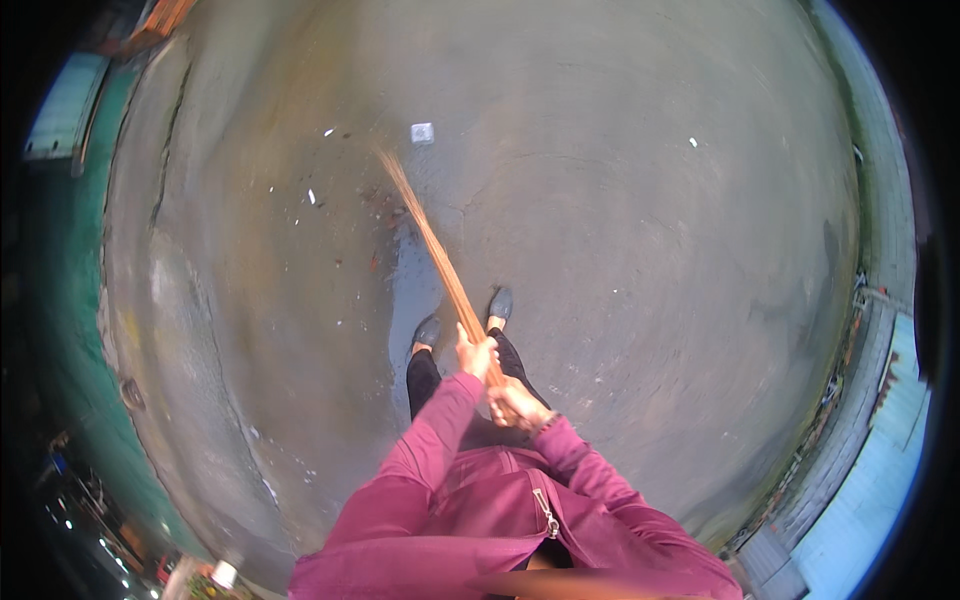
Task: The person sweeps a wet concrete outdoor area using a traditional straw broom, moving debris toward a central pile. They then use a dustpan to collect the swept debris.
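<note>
A long broom [440, 258] of thin brown sticks slants up and to the left from my body, its loose tip spread near the ground. My left hand [475, 353] is wrapped round the bundle farther out. Closer to my waist, my right hand [517, 403] grips its butt end. Left of the broom's tip lie small bits of dark and reddish litter [376, 215] and a white scrap [311, 196]. Just beyond the tip is a pale square piece [422, 133], which I cannot identify.
I stand on grey concrete ground [640, 300] in dark shoes [501, 302]. A wet streak [413, 285] runs beside my left foot. Green cloth or sheeting [75, 290] borders the left; light-blue panels [865, 470] edge the right. Another white scrap [693, 142] lies far right.
</note>
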